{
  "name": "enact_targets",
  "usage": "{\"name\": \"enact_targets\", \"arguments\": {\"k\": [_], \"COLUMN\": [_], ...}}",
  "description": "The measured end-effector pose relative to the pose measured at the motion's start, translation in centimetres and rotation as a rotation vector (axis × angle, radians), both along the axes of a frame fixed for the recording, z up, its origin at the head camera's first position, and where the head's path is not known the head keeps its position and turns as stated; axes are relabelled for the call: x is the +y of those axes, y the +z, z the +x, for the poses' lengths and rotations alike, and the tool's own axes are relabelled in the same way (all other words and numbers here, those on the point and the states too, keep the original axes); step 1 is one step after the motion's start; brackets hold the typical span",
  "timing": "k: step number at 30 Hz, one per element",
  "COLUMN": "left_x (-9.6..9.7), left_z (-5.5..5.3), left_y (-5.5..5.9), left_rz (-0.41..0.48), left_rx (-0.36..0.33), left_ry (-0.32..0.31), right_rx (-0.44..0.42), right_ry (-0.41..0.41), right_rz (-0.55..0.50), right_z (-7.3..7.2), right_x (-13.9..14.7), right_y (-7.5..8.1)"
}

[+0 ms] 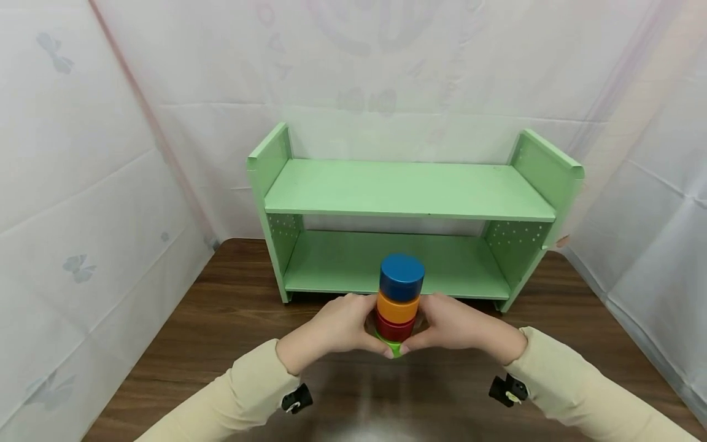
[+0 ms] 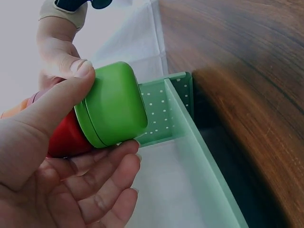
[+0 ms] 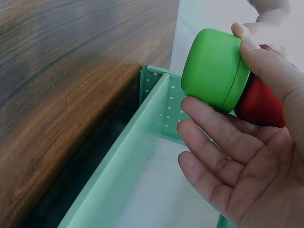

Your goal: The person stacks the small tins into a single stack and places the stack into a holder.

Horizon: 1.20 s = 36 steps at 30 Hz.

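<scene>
A stack of round coloured containers [image 1: 399, 312] stands upright between my two hands in the head view. From top to bottom it shows a blue piece [image 1: 401, 277], an orange one [image 1: 397, 309], a red one [image 3: 260, 102] and a green one [image 2: 116, 104] with a rounded base and a thin seam. My left hand [image 1: 348, 324] holds the stack from the left, its thumb at the green piece. From the right my right hand [image 1: 455, 322] grips it likewise, the two thumb tips almost meeting in front. In both wrist views the remaining fingers spread loosely beside the stack.
Behind the hands stands a light green two-tier shelf [image 1: 414, 187] with dotted side panels; the stack overlaps its lower board [image 1: 337, 261] in the head view. It sits on a dark wooden table [image 1: 221, 331]. Pale patterned sheets [image 1: 99, 184] hang around the sides and back.
</scene>
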<state>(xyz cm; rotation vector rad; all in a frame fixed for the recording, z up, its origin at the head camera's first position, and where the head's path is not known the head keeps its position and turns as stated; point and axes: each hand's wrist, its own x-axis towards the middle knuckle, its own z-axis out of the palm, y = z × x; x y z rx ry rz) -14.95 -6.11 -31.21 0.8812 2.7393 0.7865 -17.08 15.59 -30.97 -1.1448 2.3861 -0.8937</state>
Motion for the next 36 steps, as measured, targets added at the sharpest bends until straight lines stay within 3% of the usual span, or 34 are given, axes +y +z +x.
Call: {"name": "enact_targets", "arguments": {"k": [13, 22, 36], "left_x": [-0.2, -0.6, -0.3], "left_z": [-1.1, -1.2, -2.0], "left_y": [1.4, 2.4, 4.7], "left_rz": [0.064, 0.029, 0.015], "left_rx": [-0.031, -0.004, 0.043], "left_ry": [-0.025, -0.023, -0.025], "right_rx": [0.022, 0.015, 0.034], "right_ry": [0.023, 0.057, 0.022], "right_rz": [-0.001, 0.034, 0.118], "right_z": [-1.4, -2.0, -2.8], "right_x": [-0.4, -0.9, -0.9], "right_y": [1.6, 2.9, 6.1]}}
